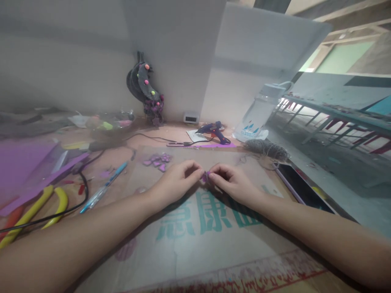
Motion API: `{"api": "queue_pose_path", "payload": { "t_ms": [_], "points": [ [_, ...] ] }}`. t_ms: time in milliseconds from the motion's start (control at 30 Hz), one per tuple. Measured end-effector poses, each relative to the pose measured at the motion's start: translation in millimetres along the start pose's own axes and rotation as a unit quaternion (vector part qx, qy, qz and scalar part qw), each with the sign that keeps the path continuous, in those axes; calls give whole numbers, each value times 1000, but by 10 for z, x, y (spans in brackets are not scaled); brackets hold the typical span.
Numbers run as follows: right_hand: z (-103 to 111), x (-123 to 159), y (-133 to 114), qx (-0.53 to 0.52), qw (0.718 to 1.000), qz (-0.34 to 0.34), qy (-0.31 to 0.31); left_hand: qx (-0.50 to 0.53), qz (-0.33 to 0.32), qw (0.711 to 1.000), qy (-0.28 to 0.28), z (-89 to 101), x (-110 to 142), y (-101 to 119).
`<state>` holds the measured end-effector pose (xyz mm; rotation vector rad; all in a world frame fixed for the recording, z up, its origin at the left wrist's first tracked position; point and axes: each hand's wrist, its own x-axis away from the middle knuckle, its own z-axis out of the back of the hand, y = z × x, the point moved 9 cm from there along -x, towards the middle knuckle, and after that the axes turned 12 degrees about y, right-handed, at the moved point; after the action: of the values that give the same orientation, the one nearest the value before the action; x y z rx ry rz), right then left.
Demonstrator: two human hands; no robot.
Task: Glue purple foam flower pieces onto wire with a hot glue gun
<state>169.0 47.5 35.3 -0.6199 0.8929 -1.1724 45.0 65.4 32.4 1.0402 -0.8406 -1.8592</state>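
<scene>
Over the middle of a printed cardboard sheet (195,248), both of my hands meet at a small purple piece (205,176). The thumb and fingers of my left hand (183,176) pinch its left side. My right hand (233,182) pinches it from the right. The piece is mostly covered by my fingertips, and its exact shape is too small to make out. Several purple heart-like cut-outs (157,160) lie on the cardboard, beyond my left hand.
A dark blue glue gun (215,131) rests at the back, left of a clear water bottle (258,112). Grey yarn (267,149) and a phone (302,187) are on the right. Yellow-handled scissors (58,203), a blue pen (104,187) and purple sheets (26,167) lie left. A decorated grey crescent (145,83) stands behind.
</scene>
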Motion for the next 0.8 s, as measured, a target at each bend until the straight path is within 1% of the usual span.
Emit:
{"api": "queue_pose_path", "payload": {
  "t_ms": [133, 267, 467, 633, 800],
  "points": [
    [-18, 0, 19, -20, 1000, -12, -10, 5, -1, 1000, 7, 10, -3, -13],
    [-28, -4, 56, -24, 999, -24, -6, 9, -1, 1000, 22, 28, -4, -34],
    [-16, 0, 41, -21, 1000, -11, 3, 20, 10, 1000, -4, -27, 16, -24],
    [-20, -1, 57, -20, 1000, -17, -2, 12, 12, 1000, -8, -20, 12, -5],
    [-8, -5, 67, -27, 1000, -14, 6, 21, 5, 1000, -7, -21, 9, -1]
  ]
}}
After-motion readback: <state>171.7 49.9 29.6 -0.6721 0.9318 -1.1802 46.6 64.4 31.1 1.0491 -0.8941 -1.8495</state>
